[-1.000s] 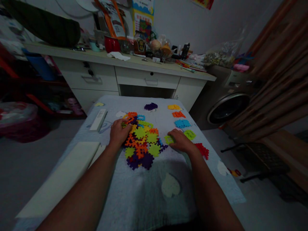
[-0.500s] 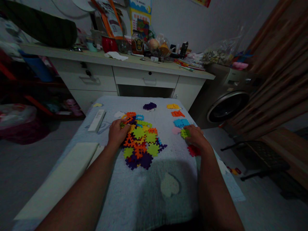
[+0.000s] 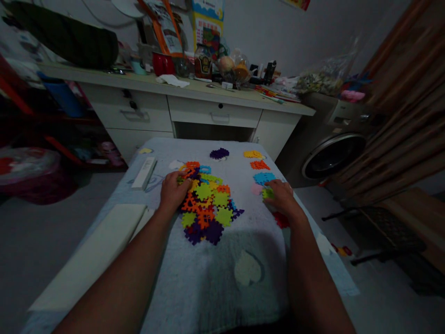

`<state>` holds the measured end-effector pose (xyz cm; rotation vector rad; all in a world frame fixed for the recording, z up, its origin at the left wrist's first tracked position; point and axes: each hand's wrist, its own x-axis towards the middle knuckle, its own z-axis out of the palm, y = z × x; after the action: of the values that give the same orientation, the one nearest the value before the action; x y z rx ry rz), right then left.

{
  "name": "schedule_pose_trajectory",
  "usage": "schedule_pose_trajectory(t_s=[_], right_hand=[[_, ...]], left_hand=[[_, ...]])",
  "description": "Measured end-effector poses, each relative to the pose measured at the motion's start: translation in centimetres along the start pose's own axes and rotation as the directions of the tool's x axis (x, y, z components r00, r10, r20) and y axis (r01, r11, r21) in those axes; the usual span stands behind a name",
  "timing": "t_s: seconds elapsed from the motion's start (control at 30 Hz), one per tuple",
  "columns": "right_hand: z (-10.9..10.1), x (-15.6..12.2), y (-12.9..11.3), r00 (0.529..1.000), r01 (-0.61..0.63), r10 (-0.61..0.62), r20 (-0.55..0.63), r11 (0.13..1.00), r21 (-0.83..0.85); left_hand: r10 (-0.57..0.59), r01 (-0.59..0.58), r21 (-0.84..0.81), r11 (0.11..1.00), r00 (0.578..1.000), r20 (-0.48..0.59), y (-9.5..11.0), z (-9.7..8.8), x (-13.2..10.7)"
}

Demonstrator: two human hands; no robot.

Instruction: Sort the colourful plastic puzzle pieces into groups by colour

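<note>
Tiles [image 3: 208, 206], notched plastic, under left hand [image 3: 173, 192]

The pile [image 3: 206, 206] is a loose, flat heap of notched plastic pieces, mostly orange, lime green and purple with a few blue and yellow ones. They overlap at all angles in the middle of the pale cloth [image 3: 215, 278], with the purple ones gathered at its near edge. The green piece [image 3: 267, 193] is of the same lime colour and toothed outline; it lies well apart to the right of the pile, just beside a pink piece [image 3: 256, 189], and is partly covered.
</note>
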<state>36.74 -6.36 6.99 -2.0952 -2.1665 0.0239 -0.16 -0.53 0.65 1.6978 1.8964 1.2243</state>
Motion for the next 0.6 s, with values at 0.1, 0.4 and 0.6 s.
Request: schedule_pose_trajectory(t_s=[0.1,0.4,0.6], right_hand=[[0.0,-0.1,-2.3,0.987,0.16,-0.157,-0.036,0.977,0.143],[0.8,-1.6,-9.1,0.876,0.422,-0.478,0.065,0.824,0.378],[1.1,-1.7,-9.6,0.854,0.441,-0.513,0.087,0.802,0.403]], left_hand=[[-0.001,0.001,0.007,1.0,1.0,0.002,0.1,0.0,0.0],[-0.025,0.025,-0.011,1.0,1.0,0.003,0.6,-0.2,-0.2],[-0.02,0.02,-0.006,1.0,1.0,0.001,0.4,-0.2,-0.1]])
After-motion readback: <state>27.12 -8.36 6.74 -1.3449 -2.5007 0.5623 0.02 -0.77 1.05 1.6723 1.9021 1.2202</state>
